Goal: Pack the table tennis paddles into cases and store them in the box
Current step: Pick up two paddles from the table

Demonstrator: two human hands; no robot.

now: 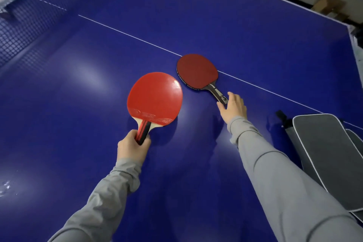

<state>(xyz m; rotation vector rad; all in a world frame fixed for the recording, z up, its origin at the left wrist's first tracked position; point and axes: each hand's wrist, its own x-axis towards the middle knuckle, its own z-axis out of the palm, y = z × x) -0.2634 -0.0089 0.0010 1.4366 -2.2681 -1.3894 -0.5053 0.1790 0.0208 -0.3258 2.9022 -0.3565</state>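
A bright red paddle (pixel 155 98) is just above the blue table (pixel 196 15). My left hand (pixel 131 149) grips its red and black handle, red face up. A darker red paddle (pixel 197 71) lies flat on the white centre line, its dark handle pointing toward me. My right hand (pixel 233 107) reaches it, with the fingertips and thumb on the end of that handle. Grey paddle cases (pixel 324 149) with white piping lie at the right edge of the table, partly behind my right sleeve.
The net (pixel 25 25) runs across the upper left with its clamp at the far left. A brown cardboard box (pixel 327 6) sits on the floor beyond the table's far right corner. Some white scuffs mark the table at lower left.
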